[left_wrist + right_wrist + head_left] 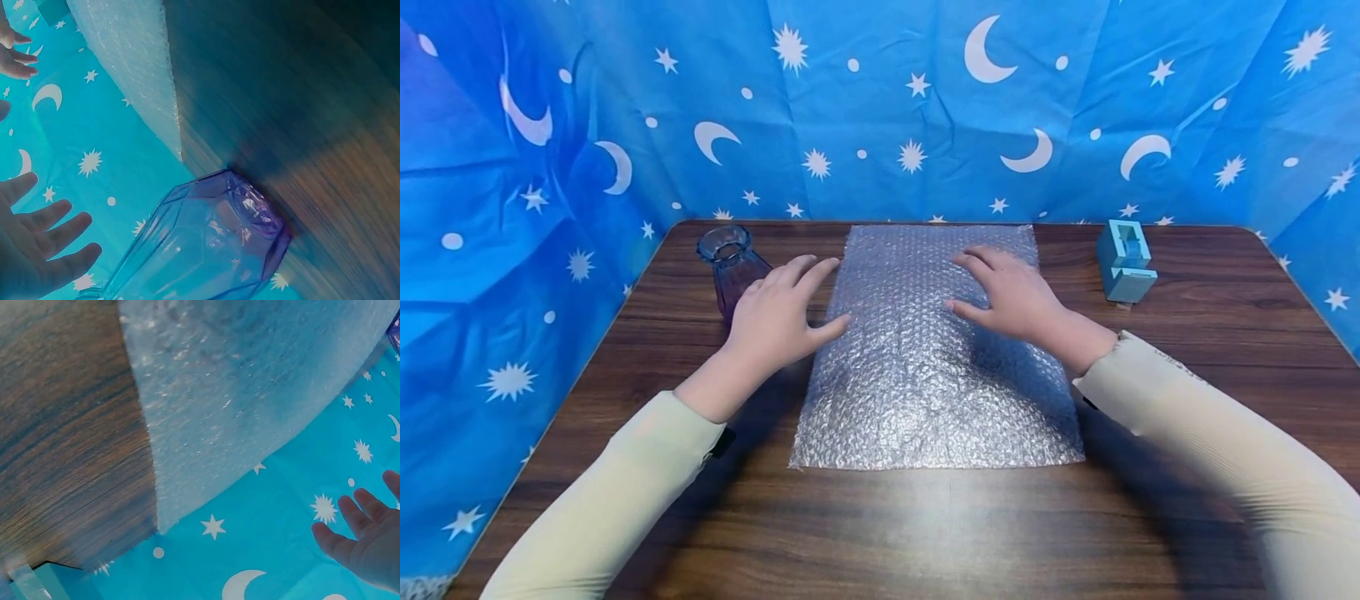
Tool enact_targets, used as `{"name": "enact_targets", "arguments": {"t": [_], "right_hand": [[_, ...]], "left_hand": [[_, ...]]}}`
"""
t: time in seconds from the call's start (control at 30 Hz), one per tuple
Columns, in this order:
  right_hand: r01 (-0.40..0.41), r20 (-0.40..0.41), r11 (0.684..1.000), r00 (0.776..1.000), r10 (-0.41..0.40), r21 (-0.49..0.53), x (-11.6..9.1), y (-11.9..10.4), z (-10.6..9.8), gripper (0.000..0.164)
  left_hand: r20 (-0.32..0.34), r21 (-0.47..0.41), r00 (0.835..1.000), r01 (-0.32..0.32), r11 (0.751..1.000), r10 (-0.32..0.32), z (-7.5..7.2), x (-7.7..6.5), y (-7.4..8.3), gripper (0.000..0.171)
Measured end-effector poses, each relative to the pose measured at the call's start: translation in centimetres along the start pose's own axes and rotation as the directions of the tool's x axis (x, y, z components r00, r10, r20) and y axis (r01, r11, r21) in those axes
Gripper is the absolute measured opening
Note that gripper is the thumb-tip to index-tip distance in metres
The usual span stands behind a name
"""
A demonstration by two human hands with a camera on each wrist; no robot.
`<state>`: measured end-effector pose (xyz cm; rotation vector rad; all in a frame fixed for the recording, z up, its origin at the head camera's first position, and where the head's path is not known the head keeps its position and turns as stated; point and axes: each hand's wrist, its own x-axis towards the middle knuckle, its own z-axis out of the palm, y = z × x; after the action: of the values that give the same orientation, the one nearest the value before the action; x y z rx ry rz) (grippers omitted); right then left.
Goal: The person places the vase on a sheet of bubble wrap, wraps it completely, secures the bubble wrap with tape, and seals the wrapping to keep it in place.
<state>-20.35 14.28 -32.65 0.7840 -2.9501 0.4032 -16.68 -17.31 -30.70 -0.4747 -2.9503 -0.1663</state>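
Head view: we hold the left hand (773, 310) and right hand (1013, 293) apart, fingers spread, gripping nothing, about the bubble-wrap sheet (895, 367). Left of the sheet stands the faceted vase (732, 271); a leftward sweep, we judge, could topple it.

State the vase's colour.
The vase is see-through, blue toward the rim, purple toward the base; best seen in the left wrist view.

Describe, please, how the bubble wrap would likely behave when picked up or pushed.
The bubble wrap will probably be light for its size, being a thin, bubbled sheet. It should sag, as its near edge looks slightly wavy. It may slide on the table, since no object weighs it down.
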Motion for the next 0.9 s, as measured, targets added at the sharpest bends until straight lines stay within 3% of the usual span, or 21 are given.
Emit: {"name": "enact_targets", "arguments": {"t": [0.33, 0.57, 0.7, 0.9], "right_hand": [[0.051, 0.021, 0.999, 0.998, -0.051, -0.003, 0.7, -0.9, 0.2, 0.072], [0.062, 0.023, 0.998, 0.998, -0.062, 0.003, 1.2, -1.3, 0.4, 0.072], [0.068, 0.020, 0.998, 0.997, -0.069, 0.017, 1.5, -1.6, 0.5, 0.071], [0.058, 0.031, 0.998, 0.998, -0.059, 0.030, 1.7, -1.9, 0.4, 0.072]], "left_hand": [[-0.041, -0.001, 0.999, -0.010, 1.000, 0.010, -0.4, -1.6, -0.9, 0.076], [-0.149, 0.007, 0.989, -0.021, 1.000, 0.022, -0.6, -2.4, -1.5, 0.070], [-0.271, -0.015, 0.962, -0.029, 0.999, 0.024, -0.6, -2.9, -2.5, 0.068], [-0.444, -0.088, 0.896, -0.023, 0.996, -0.018, -1.0, -3.5, -4.2, 0.070]]}}
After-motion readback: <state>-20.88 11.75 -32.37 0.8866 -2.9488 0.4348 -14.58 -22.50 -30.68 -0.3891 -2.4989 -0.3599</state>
